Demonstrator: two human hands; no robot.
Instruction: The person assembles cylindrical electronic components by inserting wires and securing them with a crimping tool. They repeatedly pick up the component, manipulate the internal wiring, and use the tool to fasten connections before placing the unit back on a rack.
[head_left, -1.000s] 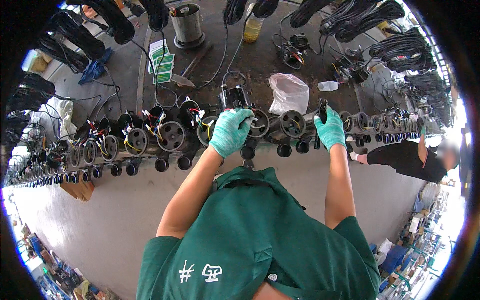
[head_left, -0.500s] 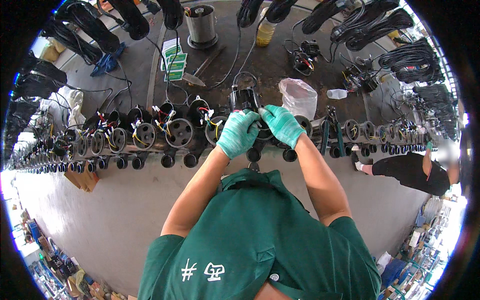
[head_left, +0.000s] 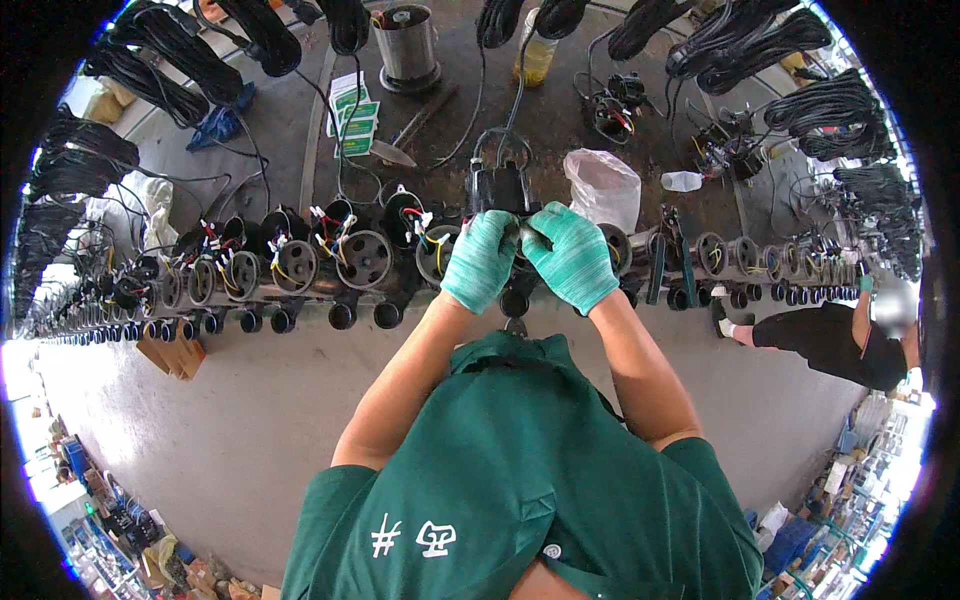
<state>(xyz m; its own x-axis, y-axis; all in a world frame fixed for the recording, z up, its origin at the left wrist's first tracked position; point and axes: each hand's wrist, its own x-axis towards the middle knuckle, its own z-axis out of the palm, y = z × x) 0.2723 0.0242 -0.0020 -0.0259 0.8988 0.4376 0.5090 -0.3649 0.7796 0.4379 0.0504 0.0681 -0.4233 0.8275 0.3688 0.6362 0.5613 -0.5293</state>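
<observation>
- Left hand, in a green glove, curls its fingers round a black motor in the long row at the bench edge.
- Right hand, gloved too, is pressed against the left, fingers pinched on the same motor's top.
- Just behind the motor stands a black boxy part with a wire loop.
- Right of that part lies a clear plastic bag.
- Further back from the motor stands a metal spool.
- Far right of the motor, another person crouches.
</observation>
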